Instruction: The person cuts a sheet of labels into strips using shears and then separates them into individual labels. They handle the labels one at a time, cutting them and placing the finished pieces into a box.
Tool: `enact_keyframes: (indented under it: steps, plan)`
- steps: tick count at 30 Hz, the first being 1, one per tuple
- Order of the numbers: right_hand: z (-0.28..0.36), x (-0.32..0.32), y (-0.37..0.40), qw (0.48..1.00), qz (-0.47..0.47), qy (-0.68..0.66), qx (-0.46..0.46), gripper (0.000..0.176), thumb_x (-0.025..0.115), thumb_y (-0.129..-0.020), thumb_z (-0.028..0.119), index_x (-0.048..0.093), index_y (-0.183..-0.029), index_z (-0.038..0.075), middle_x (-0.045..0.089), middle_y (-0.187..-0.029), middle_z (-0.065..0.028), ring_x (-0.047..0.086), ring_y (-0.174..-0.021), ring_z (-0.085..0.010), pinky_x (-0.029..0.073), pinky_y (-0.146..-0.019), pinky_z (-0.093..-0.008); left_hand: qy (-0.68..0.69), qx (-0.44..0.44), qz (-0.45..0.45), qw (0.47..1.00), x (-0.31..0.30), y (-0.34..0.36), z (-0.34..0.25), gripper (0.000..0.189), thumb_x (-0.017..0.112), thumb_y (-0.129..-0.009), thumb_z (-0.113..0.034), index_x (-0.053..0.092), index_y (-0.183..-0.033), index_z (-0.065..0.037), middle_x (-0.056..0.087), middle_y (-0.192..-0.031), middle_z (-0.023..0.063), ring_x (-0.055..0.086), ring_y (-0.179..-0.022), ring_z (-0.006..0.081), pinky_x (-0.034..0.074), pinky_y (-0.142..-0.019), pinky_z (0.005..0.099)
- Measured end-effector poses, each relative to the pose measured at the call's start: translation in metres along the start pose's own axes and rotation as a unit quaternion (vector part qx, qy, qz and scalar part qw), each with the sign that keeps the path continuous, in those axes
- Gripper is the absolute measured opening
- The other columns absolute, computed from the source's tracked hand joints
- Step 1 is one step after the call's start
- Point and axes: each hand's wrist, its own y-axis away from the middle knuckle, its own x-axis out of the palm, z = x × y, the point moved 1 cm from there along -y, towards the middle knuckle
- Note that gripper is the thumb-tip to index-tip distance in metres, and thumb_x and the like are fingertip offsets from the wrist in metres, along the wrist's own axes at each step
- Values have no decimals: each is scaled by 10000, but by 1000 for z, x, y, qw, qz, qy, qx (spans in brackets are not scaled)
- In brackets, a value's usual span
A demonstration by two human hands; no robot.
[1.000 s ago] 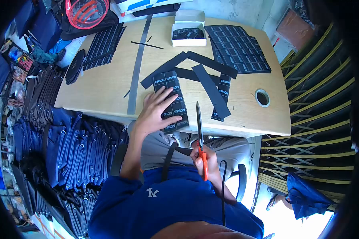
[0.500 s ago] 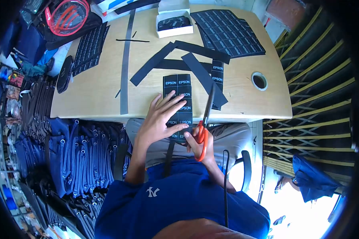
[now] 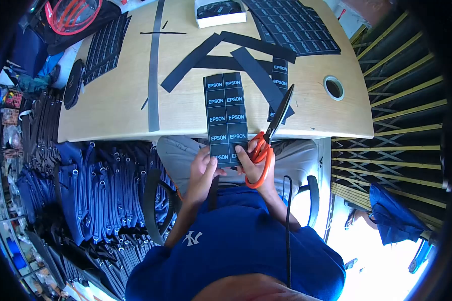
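Note:
A black sheet of EPSON labels [image 3: 227, 109], two columns wide, is held up at the near table edge, its lower end over my lap. My left hand [image 3: 201, 175] pinches its lower left corner, thumb on top. At the lower right corner, the thumb of my right hand [image 3: 257, 169] presses on the sheet. That same hand also carries orange-handled scissors [image 3: 278, 116], blades pointing up and away to the right, apart from the sheet. Just beyond the blades lie a narrow EPSON strip [image 3: 280, 75] and a plain black strip [image 3: 258, 75] crossing it.
More black strips [image 3: 191, 62] lie mid-table. Larger label sheets [image 3: 299, 27] are stacked at the back right, others [image 3: 105, 50] at the left. A white box [image 3: 221, 21] stands at the back, a tape roll [image 3: 333, 88] at the right. A folding gate [image 3: 391, 120] borders the right side.
My left hand has gone from lying flat on the label sheet to pinching its lower corner. The sheet is lifted toward me. The scissors have tilted further right.

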Motion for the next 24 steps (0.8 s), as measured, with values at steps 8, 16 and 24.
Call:
enact_keyframes:
  steps: [8, 16, 24]
  plan:
    - [4, -21, 14, 994, 62, 91, 13, 271, 549, -911, 250, 451, -830, 10, 518, -609, -36, 528, -500, -86, 425, -447, -224, 1, -55, 36, 998, 13, -11, 7, 162, 564, -918, -167, 587, -926, -7, 591, -694, 15, 550, -587, 71, 432, -519, 210]
    - [-12, -68, 61, 939, 217, 261, 44, 555, 402, -898, 541, 407, -958, -11, 529, -745, -125, 551, -666, -229, 438, -619, -344, -50, -37, 20, 998, 10, -18, 12, 163, 545, -931, -193, 586, -917, -36, 545, -728, -27, 439, -595, 30, 361, -536, 193]
    - [-19, -81, 95, 914, 277, 284, 87, 572, 434, -879, 547, 391, -970, -16, 501, -745, -139, 536, -672, -270, 425, -632, -362, -9, -2, 26, 1000, 22, -22, 3, 119, 614, -875, -92, 576, -948, -6, 596, -782, 3, 516, -625, 33, 422, -544, 185]
